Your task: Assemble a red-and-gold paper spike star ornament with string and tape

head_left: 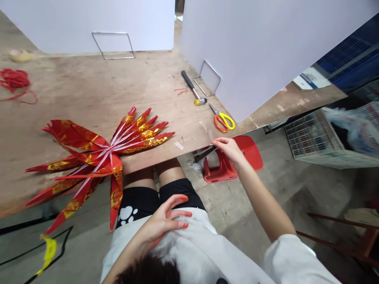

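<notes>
The right hand [227, 152] is loosely curled at the edge of the wooden table [89, 83]; whether it has hold of anything I cannot tell; a dark flat strip [205, 154] pokes out just beside its fingers, and a red plastic stool [248, 152] sits directly beneath it. The left hand [164, 223] is half open, fingers gently spread, resting against the white T-shirt [195, 252] and holding nothing; up and to its left, a red-and-gold folded paper ornament [97, 157] lies on the table, its pointed spokes fanning out, some reaching past the table's edge. Just ahead of the right hand lie orange-and-yellow scissors [223, 122]; beyond them are a mallet [192, 88] and a bent wire frame [207, 79] by a white partition [251, 51]; well left of the ornament lies a bundle of red cord [14, 81].
</notes>
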Motion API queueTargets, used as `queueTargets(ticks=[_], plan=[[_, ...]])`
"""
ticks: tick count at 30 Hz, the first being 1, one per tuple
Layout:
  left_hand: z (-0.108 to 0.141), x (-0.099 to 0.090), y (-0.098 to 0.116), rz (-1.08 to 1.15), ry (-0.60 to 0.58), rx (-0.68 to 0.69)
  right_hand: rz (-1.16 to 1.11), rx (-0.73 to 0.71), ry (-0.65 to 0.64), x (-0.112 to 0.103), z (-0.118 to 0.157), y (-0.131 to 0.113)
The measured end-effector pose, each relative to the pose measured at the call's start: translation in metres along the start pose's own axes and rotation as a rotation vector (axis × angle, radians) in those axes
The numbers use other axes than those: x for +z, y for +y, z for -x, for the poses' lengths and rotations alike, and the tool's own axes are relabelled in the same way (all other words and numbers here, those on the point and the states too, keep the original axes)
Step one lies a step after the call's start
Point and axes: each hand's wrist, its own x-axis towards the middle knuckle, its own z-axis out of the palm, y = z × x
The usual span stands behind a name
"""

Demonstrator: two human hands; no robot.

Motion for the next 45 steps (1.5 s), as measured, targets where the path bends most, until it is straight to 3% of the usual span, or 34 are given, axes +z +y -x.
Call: queueTargets(ticks=[8, 11, 13, 15, 17, 20, 22, 25, 32, 36, 39, 41, 43, 45], plan=[[-0.006, 0.005, 0.007, -0.067, 0.156, 0.230, 0.163, 0.097, -0.007, -0.028, -0.005, 0.003], [-0.005, 0.011, 0.017, -0.126, 0.183, 0.325, 0.288, 0.102, 0.105, -0.032, -0.002, 0.010], [-0.003, 0.015, 0.024, -0.186, 0.200, 0.385, 0.404, -0.010, 0.273, -0.031, 0.010, 0.011], [-0.001, 0.019, 0.029, -0.245, 0.231, 0.442, 0.471, -0.210, 0.356, -0.024, 0.032, 0.006], [0.001, 0.022, 0.033, -0.280, 0.274, 0.486, 0.390, -0.380, 0.188, -0.010, 0.062, -0.006], [0.006, 0.025, 0.036, -0.334, 0.307, 0.517, 0.214, -0.456, -0.309, 0.019, 0.107, -0.029], [0.011, 0.024, 0.037, -0.405, 0.305, 0.529, 0.162, -0.484, -0.504, 0.037, 0.128, -0.039], [0.018, 0.021, 0.038, -0.495, 0.296, 0.534, 0.124, -0.497, -0.616, 0.057, 0.140, -0.045], [0.036, 0.005, 0.033, -0.490, 0.326, 0.538, 0.077, -0.522, -0.708, 0.080, 0.139, -0.053], [0.064, -0.015, 0.033, -0.530, 0.386, 0.498, -0.096, -0.447, -0.680, 0.093, 0.139, -0.060], [0.096, -0.033, 0.044, -0.561, 0.505, 0.473, -0.347, -0.411, -0.555, 0.107, 0.136, -0.064], [0.114, -0.047, 0.059, -0.515, 0.681, 0.568, -0.512, -0.431, -0.432, 0.119, 0.136, -0.070], [0.124, -0.063, 0.081, -0.467, 0.858, 0.747, -0.612, -0.472, -0.323, 0.135, 0.137, -0.079], [0.125, -0.082, 0.108, -0.444, 0.950, 0.952, -0.631, -0.524, -0.236, 0.154, 0.141, -0.092]])
